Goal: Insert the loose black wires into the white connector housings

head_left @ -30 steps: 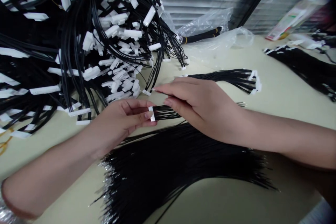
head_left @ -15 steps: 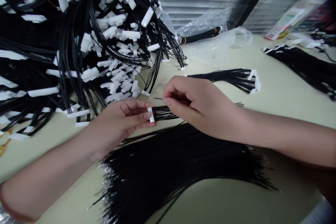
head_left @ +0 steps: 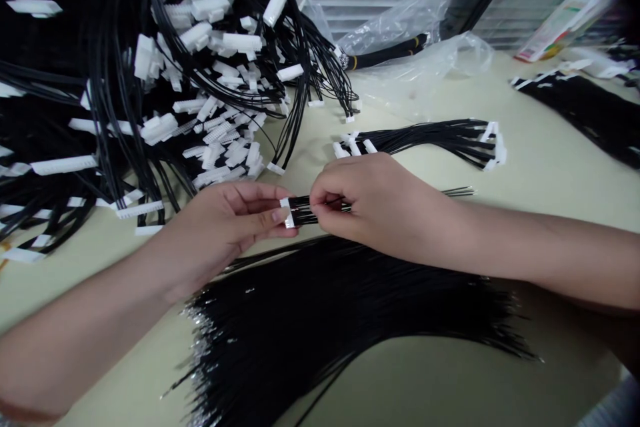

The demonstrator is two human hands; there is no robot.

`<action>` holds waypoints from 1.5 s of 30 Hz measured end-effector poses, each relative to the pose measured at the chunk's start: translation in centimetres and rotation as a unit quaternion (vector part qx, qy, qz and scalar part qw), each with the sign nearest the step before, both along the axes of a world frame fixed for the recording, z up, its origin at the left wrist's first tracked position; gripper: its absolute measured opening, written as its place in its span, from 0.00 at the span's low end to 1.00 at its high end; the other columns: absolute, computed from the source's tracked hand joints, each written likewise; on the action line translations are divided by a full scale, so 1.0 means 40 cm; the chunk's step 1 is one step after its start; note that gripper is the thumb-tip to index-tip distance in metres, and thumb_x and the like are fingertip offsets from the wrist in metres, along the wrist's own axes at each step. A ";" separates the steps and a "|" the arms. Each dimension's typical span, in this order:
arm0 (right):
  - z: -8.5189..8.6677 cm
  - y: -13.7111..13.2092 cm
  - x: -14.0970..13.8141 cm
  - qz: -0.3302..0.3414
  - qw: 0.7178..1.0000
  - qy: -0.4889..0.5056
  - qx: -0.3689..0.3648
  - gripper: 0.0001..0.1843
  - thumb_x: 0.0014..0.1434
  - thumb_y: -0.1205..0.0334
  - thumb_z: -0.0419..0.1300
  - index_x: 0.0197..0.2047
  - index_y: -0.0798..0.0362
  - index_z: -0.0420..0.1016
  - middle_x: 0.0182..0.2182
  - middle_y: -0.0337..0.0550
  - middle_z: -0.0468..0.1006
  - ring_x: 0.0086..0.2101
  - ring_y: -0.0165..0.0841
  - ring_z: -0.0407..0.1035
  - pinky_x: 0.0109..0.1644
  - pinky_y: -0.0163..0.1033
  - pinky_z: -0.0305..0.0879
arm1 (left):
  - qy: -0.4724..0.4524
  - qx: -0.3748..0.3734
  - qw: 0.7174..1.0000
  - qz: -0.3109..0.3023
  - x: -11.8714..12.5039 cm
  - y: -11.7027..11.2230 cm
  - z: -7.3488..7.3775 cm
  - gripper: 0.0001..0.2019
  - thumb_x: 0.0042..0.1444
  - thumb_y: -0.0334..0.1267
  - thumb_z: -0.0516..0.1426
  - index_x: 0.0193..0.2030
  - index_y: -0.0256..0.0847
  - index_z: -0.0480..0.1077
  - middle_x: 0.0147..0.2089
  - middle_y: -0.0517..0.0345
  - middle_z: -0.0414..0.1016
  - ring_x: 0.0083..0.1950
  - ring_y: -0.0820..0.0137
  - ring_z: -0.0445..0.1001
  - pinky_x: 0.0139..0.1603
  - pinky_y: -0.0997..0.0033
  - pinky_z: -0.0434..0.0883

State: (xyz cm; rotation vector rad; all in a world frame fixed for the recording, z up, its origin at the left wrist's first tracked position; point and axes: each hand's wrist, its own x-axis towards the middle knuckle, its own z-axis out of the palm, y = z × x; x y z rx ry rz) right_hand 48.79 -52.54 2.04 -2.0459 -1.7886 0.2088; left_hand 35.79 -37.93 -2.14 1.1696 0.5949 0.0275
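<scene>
Two hands meet mid-table: left hand [head_left: 225,223] pinches white connector [head_left: 287,211], right hand [head_left: 370,203] pinches its black wires [head_left: 313,212]; loose wire pile [head_left: 340,310] just below, harness heap [head_left: 150,80] crowding left, bare table [head_left: 540,180] right.

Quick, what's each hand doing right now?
The left hand is closed, pinching the white connector.
The right hand is closed, pinching the black wires at that connector.

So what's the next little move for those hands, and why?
Probably press the black wire fully into the white connector. The left hand grips the connector, and the right hand pinches the wire right behind it, beside wires already seated.
</scene>
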 end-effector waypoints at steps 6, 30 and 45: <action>0.002 0.002 0.002 0.004 1.000 -0.014 0.007 0.07 0.53 0.69 0.55 0.28 0.59 0.73 0.24 0.38 0.71 0.26 0.23 0.60 0.31 0.31 0.54 | 0.000 0.000 1.000 -0.003 0.006 -0.003 0.003 0.16 0.41 0.31 0.66 0.38 0.34 0.70 0.33 0.62 0.75 0.33 0.76 0.76 0.38 0.80 0.75; -0.032 0.010 0.004 0.109 0.979 -0.141 0.101 0.16 0.62 0.67 0.45 0.30 0.61 0.71 0.28 0.44 0.70 0.28 0.26 0.61 0.31 0.32 0.57 | -0.010 0.016 0.999 -0.042 -0.001 -0.002 -0.005 0.13 0.42 0.34 0.66 0.36 0.37 0.73 0.35 0.58 0.75 0.35 0.76 0.76 0.40 0.79 0.76; 0.054 -0.090 0.017 0.057 0.993 -0.016 0.098 0.17 0.62 0.60 0.50 0.50 0.62 0.64 0.42 0.50 0.71 0.41 0.30 0.66 0.44 0.36 0.64 | -0.132 0.624 0.699 -0.322 -0.090 -0.128 0.018 0.39 0.58 0.52 0.48 0.69 0.42 0.32 0.69 0.53 0.37 0.69 0.58 0.43 0.69 0.55 0.48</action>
